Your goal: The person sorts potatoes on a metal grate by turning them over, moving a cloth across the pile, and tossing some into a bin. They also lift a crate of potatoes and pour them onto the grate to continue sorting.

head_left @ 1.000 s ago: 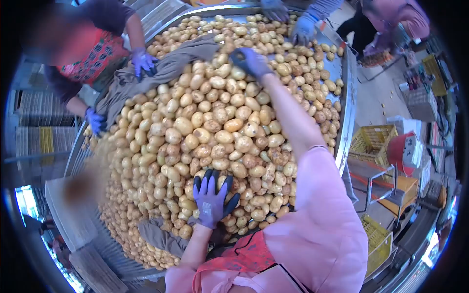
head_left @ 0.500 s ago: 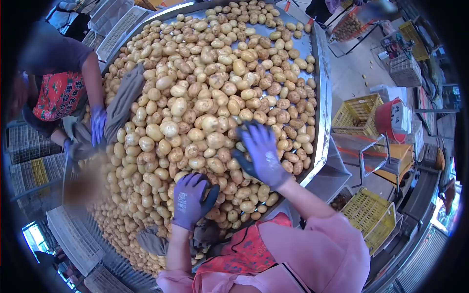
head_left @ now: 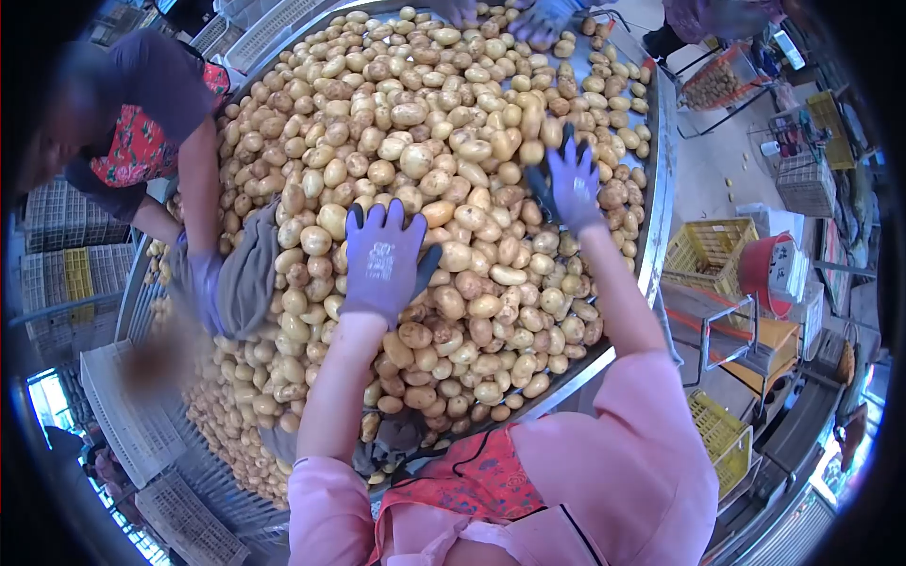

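Observation:
A broad heap of pale tan potatoes (head_left: 406, 151) covers the metal table. My left hand (head_left: 379, 264), in a purple glove with dark fingertips, lies palm down on the middle of the heap. Its fingers are stretched forward and the thumb points right. Further forward and to the right, my right hand (head_left: 572, 189) rests on potatoes near the table's right side, fingers spread, in a matching glove. Neither hand grasps a potato that I can see; the palms are hidden. A dark grey cloth (head_left: 392, 441) lies by the heap's near edge.
At the left, a co-worker's gloved hand (head_left: 206, 288) is beside a grey cloth (head_left: 250, 274). Another person's gloved hands (head_left: 543, 21) touch potatoes at the far edge. The metal rim (head_left: 661, 208) bounds the right. Yellow crates (head_left: 708, 250) and a red bucket (head_left: 763, 274) stand beyond.
Both my hands have moved forward over the potatoes, the right one also further right. Another person's gloved hands have appeared at the far edge. The co-worker at the left leans further in.

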A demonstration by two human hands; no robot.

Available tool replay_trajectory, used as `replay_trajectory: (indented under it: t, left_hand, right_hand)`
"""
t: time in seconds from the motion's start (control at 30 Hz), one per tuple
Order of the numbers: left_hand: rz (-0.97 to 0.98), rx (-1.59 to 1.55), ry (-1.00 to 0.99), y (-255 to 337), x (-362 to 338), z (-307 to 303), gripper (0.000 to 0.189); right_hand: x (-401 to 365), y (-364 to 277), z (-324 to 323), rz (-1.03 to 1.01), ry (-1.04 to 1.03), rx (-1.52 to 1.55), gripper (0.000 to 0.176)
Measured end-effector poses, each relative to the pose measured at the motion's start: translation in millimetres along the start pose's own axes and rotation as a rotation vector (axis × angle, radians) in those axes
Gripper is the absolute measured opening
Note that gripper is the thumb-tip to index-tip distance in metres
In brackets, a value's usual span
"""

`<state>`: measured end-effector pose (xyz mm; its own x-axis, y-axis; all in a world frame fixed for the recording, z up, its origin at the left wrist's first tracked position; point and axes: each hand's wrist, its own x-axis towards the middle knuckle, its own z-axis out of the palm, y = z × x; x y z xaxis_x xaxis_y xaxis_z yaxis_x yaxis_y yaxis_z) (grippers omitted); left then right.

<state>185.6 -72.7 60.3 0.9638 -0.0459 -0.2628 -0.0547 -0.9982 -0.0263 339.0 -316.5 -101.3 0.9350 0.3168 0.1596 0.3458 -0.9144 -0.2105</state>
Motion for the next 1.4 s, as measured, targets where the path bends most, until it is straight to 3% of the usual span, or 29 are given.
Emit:
replay_trajectory:
  t: [0.03,0.1,0.2,0.27,0.33,0.43,0.53,0.6,0.67,0.7,0.77,0.8,0.83,0.9,0.97,1.07,1.2,1.3,1.33,1.4]
  left_hand:
    - [0.056,0.075,0.187,-5,-15,16,0.049]
    - [0.018,0.043,0.242,-4,-37,17,0.048]
    - [-0.022,0.008,0.274,-8,-68,17,0.046]
    - [-0.107,-0.047,0.356,-10,-87,24,0.045]
    - [-0.17,-0.086,0.356,-11,-103,29,0.04]
    - [-0.166,-0.058,0.356,-10,-126,36,0.04]
    - [-0.193,-0.051,0.4,-7,-153,37,0.041]
    - [-0.272,-0.07,0.414,-7,-175,45,0.043]
    - [-0.326,-0.17,0.286,-4,-196,57,0.047]
    - [-0.317,-0.174,0.258,-2,-205,63,0.048]
    - [-0.282,-0.181,0.229,4,-216,67,0.049]
    - [-0.279,-0.218,0.268,8,-218,65,0.045]
    - [-0.261,-0.251,0.289,7,-220,62,0.043]
    - [-0.251,-0.285,0.315,3,-218,53,0.04]
    - [-0.267,-0.458,0.314,-5,-214,42,0.033]
    - [-0.26,-0.364,0.448,-21,-209,25,0.031]
    - [-0.378,-0.331,0.5,-36,-205,16,0.03]
    - [-0.346,-0.262,0.491,-33,-191,12,0.03]
    - [-0.347,-0.268,0.494,-32,-184,14,0.03]
    - [-0.244,-0.238,0.485,-32,-160,18,0.033]
  right_hand:
    - [22,10,4,0.003,-0.067,-0.136,0.051]
    - [67,23,-3,-0.031,-0.217,-0.361,0.056]
    - [110,-4,-44,0.08,-0.307,-0.151,0.032]
    - [105,-53,-80,-0.147,-0.135,0.029,0.024]
    - [102,-88,-69,-0.396,-0.301,0.175,0.025]
    - [81,-111,-13,-0.473,-0.243,0.09,0.03]
    - [71,-114,-25,-0.294,-0.315,0.177,0.029]
    - [51,-95,-15,-0.369,-0.122,0.345,0.037]
    - [13,-77,-5,-0.309,0.054,0.465,0.053]
    - [-19,-79,-32,-0.306,0.045,0.578,0.053]
    - [-75,-84,-53,-0.219,0.019,0.739,0.033]
    - [-104,-93,-85,-0.314,0.047,0.808,0.026]
    - [-136,-94,-91,-0.245,-0.061,0.965,0.024]
    - [-197,-102,-74,-0.176,0.07,1.075,0.024]
    - [-225,-107,-82,0.049,-0.147,1.077,0.014]
    - [-225,-113,-79,0.212,-0.311,1.077,0.012]
    - [-191,-116,-64,-0.104,-0.115,0.863,0.014]
    - [-147,-111,-49,0.009,-0.048,0.9,0.016]
    - [-130,-109,-50,0.067,-0.127,0.869,0.02]
    - [-99,-110,-58,0.06,-0.085,0.845,0.023]
